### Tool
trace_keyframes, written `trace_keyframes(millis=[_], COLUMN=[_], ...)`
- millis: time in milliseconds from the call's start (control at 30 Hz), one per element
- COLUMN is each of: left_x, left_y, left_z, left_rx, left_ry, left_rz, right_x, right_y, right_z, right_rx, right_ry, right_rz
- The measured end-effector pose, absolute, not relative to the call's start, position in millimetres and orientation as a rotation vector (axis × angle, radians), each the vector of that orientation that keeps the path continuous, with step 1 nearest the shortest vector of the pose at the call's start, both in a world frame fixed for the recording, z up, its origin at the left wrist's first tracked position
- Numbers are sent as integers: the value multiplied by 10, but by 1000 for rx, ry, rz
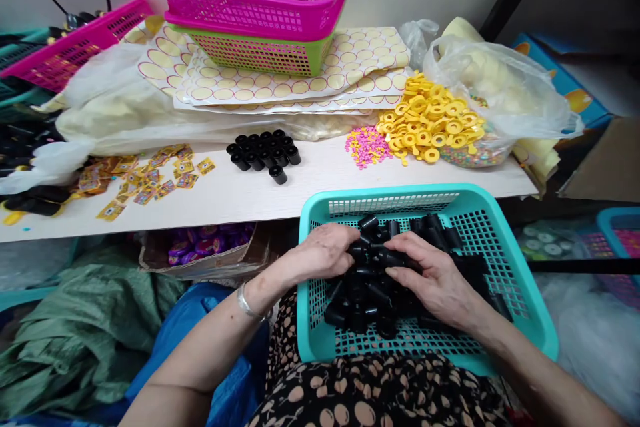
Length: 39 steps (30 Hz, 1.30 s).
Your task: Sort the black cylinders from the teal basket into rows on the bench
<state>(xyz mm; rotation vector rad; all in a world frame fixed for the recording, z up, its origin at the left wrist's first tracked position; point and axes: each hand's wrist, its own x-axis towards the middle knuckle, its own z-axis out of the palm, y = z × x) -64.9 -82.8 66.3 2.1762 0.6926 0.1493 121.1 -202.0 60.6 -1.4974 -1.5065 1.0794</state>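
A turquoise basket (pixel 520 233) rests on my lap, holding many loose black plastic tubes (pixel 360 297). Both of my hands are inside it. My left hand (pixel 330 250) has its fingers curled around the end of a black tube, partly hidden by the thumb and fingers. My right hand (pixel 433 270) pinches another black tube (pixel 389 257) between thumb and fingers, close to the left fingertips. On the white table, just beyond the basket, a block of black tubes (pixel 263 147) stands upright in rows, with one tube (pixel 278 175) slightly in front.
Yellow ring-shaped pieces (pixel 430 117) and small pink pieces (pixel 367 145) are heaped on the table (pixel 240 203). Printed packets (pixel 150 180) lie scattered at left. Behind are sticker sheets (pixel 360 80) under stacked magenta (pixel 250 10) and green baskets (pixel 260 53). A carton (pixel 200 267) sits below.
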Motion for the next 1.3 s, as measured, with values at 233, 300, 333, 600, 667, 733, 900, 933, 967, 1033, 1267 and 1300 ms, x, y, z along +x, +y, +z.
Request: trace_keyframes(millis=[233, 300, 333, 600, 667, 733, 900, 933, 967, 1033, 1267, 1300], left_x=[-651, -649, -649, -601, -585, -586, -628, -626, -617, -581, -457, -456], left_y=[-771, -809, -840, -1191, -1208, -1174, -1015, -1005, -1010, -1065, -1381, -1381], left_z=[750, 772, 790, 838, 787, 732, 664, 669, 679, 702, 640, 635], left_rx=[2252, 2384, 2414, 2704, 2724, 2652, 2368, 2357, 2358, 2375, 2505, 2472], left_ry=[551, 436, 373, 340, 355, 400, 572, 587, 583, 511, 427, 455], left_rz=[-45, -105, -163, -426, -395, -329, -7, -5, -29, -115, -357, -342], right_x=[1278, 1292, 1299, 1316, 1304, 1291, 1276, 1281, 1290, 1320, 1436, 1438], right_y=[-2054, -2088, -2106, -2222, -2236, -2244, -2230, -2224, -2220, -2223, -2339, -2356], right_z=[620, 602, 590, 497, 494, 501, 543, 550, 555, 559, 489, 477], right_rx=[-1496, -1489, -1487, -1493, -1490, -1475, -1416, -1417, -1422, -1440, -1499, -1501], right_ry=[-1486, -1491, -1489, -1409, -1400, -1375, -1281, -1274, -1269, -1250, -1174, -1171], right_rz=[1064, 1084, 1090, 1180, 1179, 1178, 1194, 1189, 1181, 1156, 1099, 1107])
